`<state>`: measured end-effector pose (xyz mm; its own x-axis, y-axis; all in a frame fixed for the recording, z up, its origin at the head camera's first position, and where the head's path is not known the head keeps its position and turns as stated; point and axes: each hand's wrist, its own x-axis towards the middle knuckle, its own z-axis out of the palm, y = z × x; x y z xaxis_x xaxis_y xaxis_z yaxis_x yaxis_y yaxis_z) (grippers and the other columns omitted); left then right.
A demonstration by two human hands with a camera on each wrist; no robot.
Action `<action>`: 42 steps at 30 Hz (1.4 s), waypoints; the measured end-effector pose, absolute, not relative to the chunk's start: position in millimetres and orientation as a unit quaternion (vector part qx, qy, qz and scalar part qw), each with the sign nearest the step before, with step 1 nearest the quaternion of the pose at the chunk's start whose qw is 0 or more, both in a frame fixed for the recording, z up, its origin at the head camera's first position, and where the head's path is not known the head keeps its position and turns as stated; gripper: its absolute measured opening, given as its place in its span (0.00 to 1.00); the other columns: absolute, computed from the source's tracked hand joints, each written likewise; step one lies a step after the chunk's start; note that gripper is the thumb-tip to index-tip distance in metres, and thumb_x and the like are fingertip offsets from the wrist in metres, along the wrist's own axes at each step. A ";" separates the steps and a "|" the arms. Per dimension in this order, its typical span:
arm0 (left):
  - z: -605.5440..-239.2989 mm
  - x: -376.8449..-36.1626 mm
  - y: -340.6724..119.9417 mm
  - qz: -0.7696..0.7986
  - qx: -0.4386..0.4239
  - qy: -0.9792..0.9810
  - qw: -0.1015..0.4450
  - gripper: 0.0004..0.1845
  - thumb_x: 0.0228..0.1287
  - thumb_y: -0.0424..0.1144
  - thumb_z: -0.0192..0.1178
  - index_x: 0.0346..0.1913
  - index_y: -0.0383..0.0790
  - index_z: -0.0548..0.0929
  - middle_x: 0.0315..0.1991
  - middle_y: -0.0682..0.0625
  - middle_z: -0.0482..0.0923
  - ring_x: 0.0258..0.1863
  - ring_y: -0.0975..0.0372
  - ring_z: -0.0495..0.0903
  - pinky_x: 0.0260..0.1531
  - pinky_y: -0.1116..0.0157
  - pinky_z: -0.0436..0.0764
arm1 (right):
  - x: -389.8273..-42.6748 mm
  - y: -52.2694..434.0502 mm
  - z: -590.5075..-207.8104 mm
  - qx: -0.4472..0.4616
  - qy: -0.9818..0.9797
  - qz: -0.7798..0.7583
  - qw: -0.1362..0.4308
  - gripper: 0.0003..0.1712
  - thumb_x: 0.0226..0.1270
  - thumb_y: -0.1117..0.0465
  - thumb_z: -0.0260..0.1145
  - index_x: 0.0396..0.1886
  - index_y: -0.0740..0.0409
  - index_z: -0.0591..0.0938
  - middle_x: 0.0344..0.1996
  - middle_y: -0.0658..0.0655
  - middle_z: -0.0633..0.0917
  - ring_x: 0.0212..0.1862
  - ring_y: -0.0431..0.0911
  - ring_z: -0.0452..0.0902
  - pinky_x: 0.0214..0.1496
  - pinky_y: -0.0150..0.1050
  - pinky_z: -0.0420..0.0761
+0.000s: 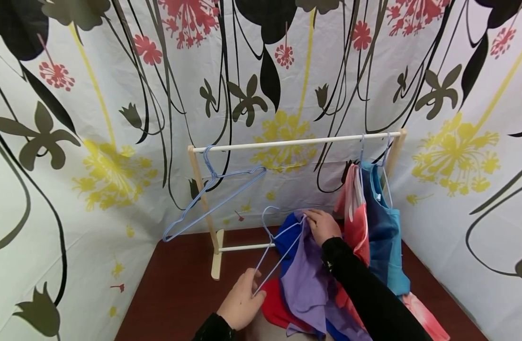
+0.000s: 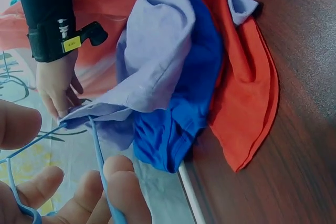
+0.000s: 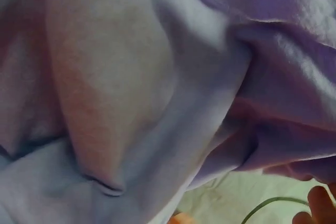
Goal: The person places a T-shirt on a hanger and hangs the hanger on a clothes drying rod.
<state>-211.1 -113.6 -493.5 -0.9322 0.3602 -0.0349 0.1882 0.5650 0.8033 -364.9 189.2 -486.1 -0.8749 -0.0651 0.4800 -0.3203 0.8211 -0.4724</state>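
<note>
Purple garment (image 1: pixel 305 274) drapes over a light-blue wire hanger (image 1: pixel 278 246) above the bench (image 1: pixel 180 284); left hand (image 1: pixel 240 303) grips the hanger's corner, right hand (image 1: pixel 322 226) pinches the cloth (a rack (image 1: pixel 295 141) behind). Left wrist: fingers (image 2: pixel 118 187) curl round wire. Right wrist: only purple folds.

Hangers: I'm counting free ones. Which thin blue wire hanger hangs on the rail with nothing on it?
The tilted blue wire hanger at the white rail's left end; the right-end hangers carry garments, another is in hand.
</note>
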 end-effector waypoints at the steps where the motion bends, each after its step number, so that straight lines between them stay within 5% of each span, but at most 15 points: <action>1: -493.9 -210.6 -113.3 0.439 0.158 0.879 0.097 0.23 0.70 0.44 0.63 0.61 0.40 0.70 0.42 0.47 0.72 0.40 0.57 0.74 0.39 0.53 0.76 | -365.0 190.4 -486.8 0.098 -0.926 0.280 0.232 0.18 0.75 0.59 0.61 0.61 0.52 0.85 0.60 0.61 0.82 0.62 0.60 0.75 0.65 0.56 0.71; 12: -494.0 -217.1 -98.1 0.427 0.158 0.886 0.088 0.23 0.68 0.42 0.63 0.61 0.39 0.70 0.41 0.46 0.72 0.37 0.57 0.73 0.37 0.55 0.75 | -356.0 177.3 -494.1 0.200 -0.901 0.264 0.281 0.16 0.70 0.64 0.66 0.55 0.56 0.87 0.61 0.63 0.81 0.68 0.61 0.68 0.71 0.55 0.63; 23: -496.7 -222.9 -81.1 0.431 0.166 0.885 0.055 0.24 0.67 0.43 0.63 0.60 0.37 0.70 0.39 0.46 0.71 0.36 0.58 0.72 0.36 0.56 0.73 | -341.1 160.8 -487.9 0.214 -0.887 0.279 0.300 0.16 0.72 0.62 0.65 0.56 0.52 0.87 0.57 0.61 0.84 0.62 0.59 0.75 0.66 0.54 0.68; 42: -492.3 -241.5 -59.8 0.445 0.181 0.875 0.056 0.21 0.65 0.39 0.63 0.58 0.38 0.71 0.37 0.49 0.74 0.36 0.59 0.74 0.37 0.56 0.74 | -328.5 153.3 -470.9 0.271 -0.874 0.307 0.260 0.13 0.72 0.63 0.66 0.52 0.55 0.88 0.49 0.55 0.86 0.57 0.53 0.78 0.62 0.51 0.73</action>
<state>-241.5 -59.8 -492.3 -0.9282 0.3665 0.0635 0.2674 0.5389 0.7988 -328.5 153.3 -470.9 -0.7175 -0.3139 0.6219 -0.6339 0.6642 -0.3962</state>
